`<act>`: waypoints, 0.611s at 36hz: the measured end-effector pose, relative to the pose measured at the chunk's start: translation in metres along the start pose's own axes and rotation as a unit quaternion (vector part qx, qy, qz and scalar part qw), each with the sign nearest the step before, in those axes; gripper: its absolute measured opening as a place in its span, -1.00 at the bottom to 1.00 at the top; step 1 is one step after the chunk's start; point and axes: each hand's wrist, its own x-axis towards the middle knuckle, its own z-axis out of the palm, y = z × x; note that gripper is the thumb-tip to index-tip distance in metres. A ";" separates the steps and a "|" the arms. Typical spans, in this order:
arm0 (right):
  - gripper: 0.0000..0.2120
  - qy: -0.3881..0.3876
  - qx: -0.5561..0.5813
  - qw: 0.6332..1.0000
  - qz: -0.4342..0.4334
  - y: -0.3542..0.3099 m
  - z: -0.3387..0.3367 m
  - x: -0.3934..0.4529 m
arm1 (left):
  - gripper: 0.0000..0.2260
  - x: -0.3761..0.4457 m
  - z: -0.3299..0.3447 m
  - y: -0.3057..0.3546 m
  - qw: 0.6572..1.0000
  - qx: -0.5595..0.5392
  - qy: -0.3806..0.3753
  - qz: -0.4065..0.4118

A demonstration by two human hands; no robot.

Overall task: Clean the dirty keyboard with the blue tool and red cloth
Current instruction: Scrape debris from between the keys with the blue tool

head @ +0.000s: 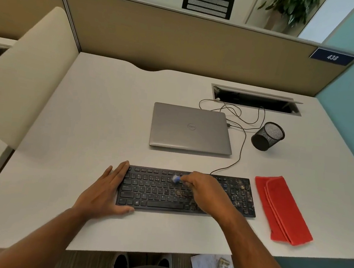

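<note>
Left hand [106, 188] at lower left of centre, open and flat, fingers spread along the left end of the keyboard [187, 192], thumb at its near corner, apparently steadying it; keyboard lying low in the frame on the desk [86, 125], long axis running left to right, left half looking fairly clean, right half and number pad speckled with pale crumbs; right hand [204, 189] over the middle of the keyboard, closed around the blue tool [176, 178], the blurred blue-and-white tip poking out leftward over the upper key rows, apparently brushing; dirtiest keys lying to the right of that hand, so likely next strokes heading rightward along the long axis, right hand being the nearer one; above, at centre, a closed grey laptop [190, 127], with a cable [238, 152] trailing from it toward the keyboard's far edge; right of the laptop, a black mesh cup [267, 136] tipped on its side, mouth facing upper right, nothing visible inside; behind it, an open cable tray [256, 99] set in the desk, dark inside, cables leading out; at lower right, the red cloth [282, 210], folded, just beside the keyboard's right end, untouched, nearer the right hand
</note>
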 end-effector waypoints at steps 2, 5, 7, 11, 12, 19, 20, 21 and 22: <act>-0.38 -0.056 -0.056 0.997 -0.003 -0.003 -0.001 0.000 | 0.21 0.000 -0.001 0.002 1.000 0.001 -0.003 0.003; -0.45 -0.074 -0.039 0.996 -0.016 -0.001 0.000 -0.006 | 0.21 0.000 -0.003 0.004 1.000 0.000 -0.004 0.005; -0.59 -0.055 -0.008 0.998 -0.024 0.002 -0.002 -0.010 | 0.22 0.000 -0.003 0.004 1.000 0.003 -0.004 0.007; -0.44 -0.009 -0.032 0.999 -0.007 0.002 0.000 -0.004 | 0.22 0.000 -0.003 0.002 1.000 -0.001 -0.006 0.004; -0.37 -0.026 -0.052 0.998 -0.011 0.000 0.000 -0.004 | 0.22 0.000 -0.002 0.002 1.000 -0.003 -0.004 0.001; -0.61 -0.037 -0.004 0.999 -0.014 0.001 0.000 -0.005 | 0.22 -0.001 -0.003 0.004 1.000 -0.004 -0.010 -0.012; -0.61 -0.020 0.005 1.000 -0.010 -0.001 0.000 -0.003 | 0.22 -0.002 -0.003 0.003 1.000 -0.005 -0.013 -0.013; -0.58 -0.007 0.010 1.000 -0.008 -0.003 0.001 -0.001 | 0.21 -0.002 -0.003 0.003 1.000 -0.009 -0.014 -0.015; -0.54 -0.002 0.007 1.000 -0.009 -0.006 0.002 0.001 | 0.21 -0.001 -0.003 0.003 1.000 -0.010 -0.014 -0.015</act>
